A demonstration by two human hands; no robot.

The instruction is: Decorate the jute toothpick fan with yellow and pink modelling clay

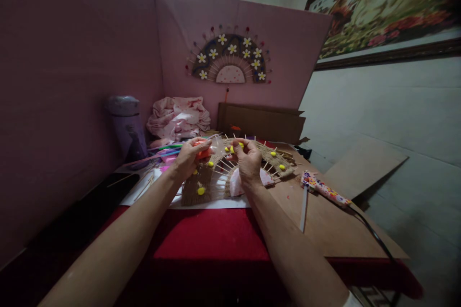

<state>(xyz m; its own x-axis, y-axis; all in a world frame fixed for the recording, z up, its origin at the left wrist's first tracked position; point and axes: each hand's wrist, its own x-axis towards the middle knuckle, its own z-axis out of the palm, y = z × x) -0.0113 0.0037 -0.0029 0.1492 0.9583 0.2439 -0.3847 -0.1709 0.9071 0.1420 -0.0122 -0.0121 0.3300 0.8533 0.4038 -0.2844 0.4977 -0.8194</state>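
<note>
A fan-shaped craft piece (201, 180), wrapped in brown twine over thin sticks, lies in front of me with several yellow dots (201, 191) on its band. Its inner half-circle (236, 183) is pale with pinkish spots. My left hand (186, 157) is closed over the fan's left side, gripping a clear bag with something orange (204, 152) in it. Above the middle of the band, my right hand (249, 160) is closed in a pinch, and a small yellow piece (241, 145) shows at its fingertips. The fingers hide part of the band.
A flower-patterned glue gun (326, 189) with a cord rests on the brown board (345, 230) at right. Behind stand a purple bottle (127, 127), crumpled pink cloth (178, 117) and cardboard (261, 122). A finished-looking flowered fan (230, 50) hangs on the pink panel.
</note>
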